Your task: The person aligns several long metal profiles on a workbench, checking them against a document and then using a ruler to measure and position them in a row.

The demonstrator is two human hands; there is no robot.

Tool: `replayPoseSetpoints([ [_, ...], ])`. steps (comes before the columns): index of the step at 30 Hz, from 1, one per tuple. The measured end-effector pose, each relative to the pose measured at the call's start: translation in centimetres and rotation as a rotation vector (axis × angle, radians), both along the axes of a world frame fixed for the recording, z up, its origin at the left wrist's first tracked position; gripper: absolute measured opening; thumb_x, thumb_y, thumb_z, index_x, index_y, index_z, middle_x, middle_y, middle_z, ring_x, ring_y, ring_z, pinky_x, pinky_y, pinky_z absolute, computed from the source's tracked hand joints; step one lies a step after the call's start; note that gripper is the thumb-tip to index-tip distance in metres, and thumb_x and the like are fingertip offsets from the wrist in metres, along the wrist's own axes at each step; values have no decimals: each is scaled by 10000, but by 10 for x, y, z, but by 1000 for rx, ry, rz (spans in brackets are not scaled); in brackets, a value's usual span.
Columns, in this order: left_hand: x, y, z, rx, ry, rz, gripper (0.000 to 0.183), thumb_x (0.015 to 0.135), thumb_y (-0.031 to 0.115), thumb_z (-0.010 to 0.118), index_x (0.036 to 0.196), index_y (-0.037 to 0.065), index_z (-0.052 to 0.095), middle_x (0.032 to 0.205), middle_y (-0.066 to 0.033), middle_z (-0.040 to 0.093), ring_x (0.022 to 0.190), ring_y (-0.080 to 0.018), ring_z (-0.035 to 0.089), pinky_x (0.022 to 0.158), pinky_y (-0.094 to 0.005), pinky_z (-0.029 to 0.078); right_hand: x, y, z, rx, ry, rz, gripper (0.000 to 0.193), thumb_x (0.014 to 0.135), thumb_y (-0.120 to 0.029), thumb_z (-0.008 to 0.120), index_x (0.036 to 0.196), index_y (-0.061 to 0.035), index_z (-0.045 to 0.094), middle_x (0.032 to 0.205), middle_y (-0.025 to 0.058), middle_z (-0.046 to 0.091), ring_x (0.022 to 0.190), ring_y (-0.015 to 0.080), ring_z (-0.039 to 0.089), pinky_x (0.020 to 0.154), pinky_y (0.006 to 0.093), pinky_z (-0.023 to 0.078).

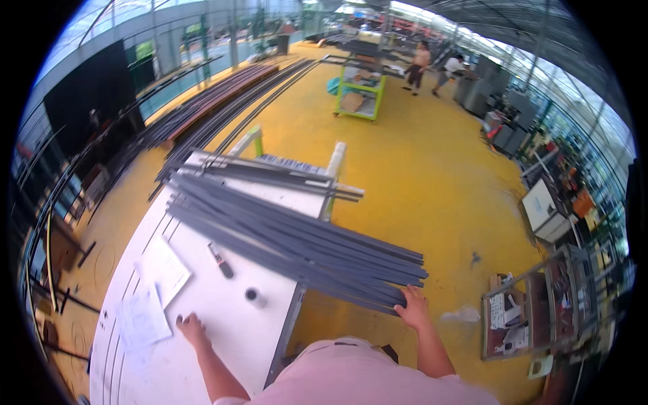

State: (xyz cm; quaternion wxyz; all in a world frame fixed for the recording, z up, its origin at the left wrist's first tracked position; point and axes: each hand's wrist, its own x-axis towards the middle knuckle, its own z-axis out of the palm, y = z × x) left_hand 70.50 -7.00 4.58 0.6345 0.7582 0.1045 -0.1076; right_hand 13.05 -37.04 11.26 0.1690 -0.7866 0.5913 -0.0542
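A bundle of long dark grey strips (290, 236) lies slantwise across the white table (223, 324), with its near right ends jutting past the edge. My right hand (414, 310) grips the strips at those ends. My left hand (193, 329) is over the tabletop beside a printed sheet (145, 317), its fingers drawn in around a small dark thing too small to name. Another white sheet (165, 270) lies just beyond. Between the sheets and the strips are a dark and red hand tool (221, 261) and a white cylinder with a dark top (255, 297).
More grey strips (270, 177) lie at the table's far end. Long bars (223, 101) are stacked on the yellow floor, far left. Beyond stands a green-framed cart (361, 94). Two people (420, 66) are in the distance. A shelf unit (533, 310) stands at right.
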Motion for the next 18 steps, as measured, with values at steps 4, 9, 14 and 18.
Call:
replayPoseSetpoints([
  [4, -12, -55, 13, 145, -188, -160, 1031, 862, 197, 834, 1659, 15, 205, 1607, -228, 378, 1330, -358, 559, 1053, -437, 527, -27, 4, -11, -23, -101, -21, 692, 878, -215, 784, 1513, -80, 545, 1646, 184, 446, 1543, 388, 373, 1263, 543, 294],
  [9, 2, -54, 33, 331, -250, -215, 1117, 802, 231, 894, 1638, -57, 211, 1653, -280, 310, 1527, -427, 346, 1270, -464, 320, -12, 18, -15, -10, 3, 20, 686, 885, -192, 759, 1514, -38, 534, 1641, 204, 440, 1542, 397, 368, 1264, 530, 296],
  [14, 20, -74, 16, 339, -384, -249, 1030, 834, 254, 867, 1625, -47, 280, 1618, -275, 384, 1474, -424, 427, 1222, -466, 385, -9, 14, -12, 29, -21, 21, 698, 879, -186, 776, 1518, -36, 536, 1654, 207, 424, 1548, 393, 358, 1273, 507, 288],
  [18, -5, -99, 18, 191, -283, -599, 692, 927, 114, 712, 1556, 6, 446, 1544, -185, 519, 1314, -323, 556, 1114, -445, 475, 6, 10, 10, 24, 34, -48, 702, 876, -262, 795, 1503, -51, 560, 1654, 197, 428, 1545, 384, 365, 1267, 495, 294],
])
